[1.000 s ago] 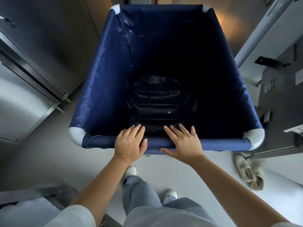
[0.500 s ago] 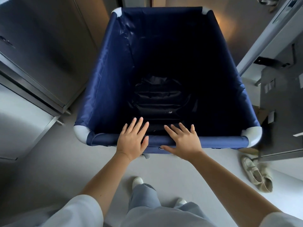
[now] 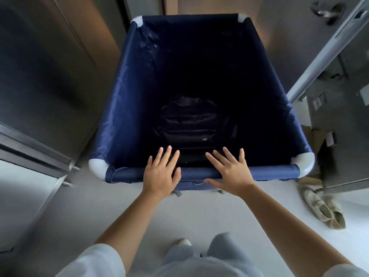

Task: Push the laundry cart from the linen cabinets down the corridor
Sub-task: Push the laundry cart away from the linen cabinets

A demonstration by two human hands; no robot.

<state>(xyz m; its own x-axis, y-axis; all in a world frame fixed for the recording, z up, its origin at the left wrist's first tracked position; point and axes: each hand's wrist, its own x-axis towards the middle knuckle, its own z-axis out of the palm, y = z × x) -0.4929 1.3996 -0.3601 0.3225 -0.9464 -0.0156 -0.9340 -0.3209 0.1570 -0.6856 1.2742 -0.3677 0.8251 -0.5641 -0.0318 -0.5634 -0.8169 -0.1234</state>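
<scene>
1. Left hand (image 3: pixel 160 173) and right hand (image 3: pixel 232 173) are both flat, fingers straight and spread. The palms press on the near rim (image 3: pixel 269 171) of the cart (image 3: pixel 123 116). No wrap grip. The right thumb lies along the rim's outer face.
2. Change over the last second: the fingers were bent over the rim and now lie straight. The arms reach further out and the cart sits further from the body.
3. Cart is a blue fabric tub with white corner caps (image 3: pixel 96 168), mid-passage. Metal cabinets (image 3: pixel 50 80) are close on the left, an open metal door (image 3: pixel 311 72) close on the right. The left cabinets have slid back in view, so it's rolling forward.
4. Inside, at the bottom toward the near end, there's a dark bag (image 3: pixel 189 124). The rest is too dark to tell.
5. On the floor (image 3: pixel 79 216) at near right is a pair of pale shoes (image 3: pixel 323 208), behind the cart's near right corner and out of its path.
6. Read: the push is under way, the cart is leaving the cabinets, and it's early in the run. Flat palms drive fine but steer poorly. Side gaps look tight, so drift toward the door is the risk. Next move probably wants a straight push, with fingers curled round the rim if correction is needed.
</scene>
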